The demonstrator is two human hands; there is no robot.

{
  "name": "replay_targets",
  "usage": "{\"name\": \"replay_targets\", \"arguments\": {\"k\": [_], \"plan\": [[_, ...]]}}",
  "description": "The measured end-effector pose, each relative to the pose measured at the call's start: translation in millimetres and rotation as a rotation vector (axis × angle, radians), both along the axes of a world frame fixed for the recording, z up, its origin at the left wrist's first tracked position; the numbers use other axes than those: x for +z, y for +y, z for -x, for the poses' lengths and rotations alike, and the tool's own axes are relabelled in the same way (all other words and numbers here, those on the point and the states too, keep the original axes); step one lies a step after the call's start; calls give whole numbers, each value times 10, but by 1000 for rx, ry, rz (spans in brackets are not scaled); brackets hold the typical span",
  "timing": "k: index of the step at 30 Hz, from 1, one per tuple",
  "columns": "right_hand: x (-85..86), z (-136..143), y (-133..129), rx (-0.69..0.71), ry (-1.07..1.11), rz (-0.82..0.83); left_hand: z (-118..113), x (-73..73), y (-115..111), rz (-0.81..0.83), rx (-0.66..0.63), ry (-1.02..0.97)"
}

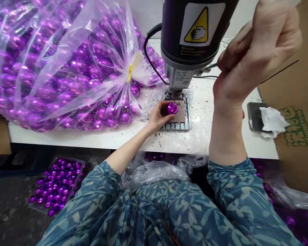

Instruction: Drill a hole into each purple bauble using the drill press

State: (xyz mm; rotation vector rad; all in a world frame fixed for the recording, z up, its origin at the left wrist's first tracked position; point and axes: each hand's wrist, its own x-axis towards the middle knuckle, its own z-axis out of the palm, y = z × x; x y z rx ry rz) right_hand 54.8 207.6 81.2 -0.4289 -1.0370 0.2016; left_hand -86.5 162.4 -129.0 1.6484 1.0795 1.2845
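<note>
My left hand (159,117) pinches a shiny purple faceted ball (172,108) between thumb and fingers. The ball rests on a brown board (180,117) laid over the slotted metal base (175,126) of a bench drill press (191,37). Just above the ball is the tool's chuck (176,93); the bit's tip is too small to make out clearly. Raised at the right, my right hand (264,51) is closed round the end of the drill press lever (210,66), most of which the fingers hide.
A big clear bag (66,68) of purple balls, tied with a yellow tie (129,72), fills the table's left. Dark shavings lie around the base. At right are a phone (255,117), crumpled tissue (273,121) and a cardboard box (292,85). Below left sits a tray of purple balls (58,184).
</note>
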Motion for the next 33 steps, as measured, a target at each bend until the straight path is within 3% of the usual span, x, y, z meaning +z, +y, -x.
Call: {"name": "replay_targets", "arguments": {"k": [2,3,6,8,10,13,15,17,20,23,27,31,33], "plan": [[88,-2,61,54,26,12,145,168,-182,-29,-16,115],[103,-7,68,81,28,25,242,267,-297,-24,-95,194],[93,-26,18,150,40,53,552,548,-608,63,-502,462],[85,-29,-33,169,50,47,705,660,-658,99,-624,546],[99,-23,-75,145,18,76,787,686,-502,67,-505,515],[137,-1,-115,76,-24,150,820,611,53,-15,-140,485],[150,11,-124,53,-12,151,822,551,482,-20,81,627],[147,13,-121,57,-4,126,813,525,826,74,246,863],[134,3,-118,75,-19,116,760,549,1085,250,357,1155],[131,-10,-135,72,-37,123,682,577,1119,331,373,1275],[132,-24,-148,89,-42,129,685,513,1007,224,369,1140],[130,-28,-138,123,-52,107,828,444,714,-81,339,536],[129,-20,-135,127,-30,104,873,462,509,-104,250,211]]}}
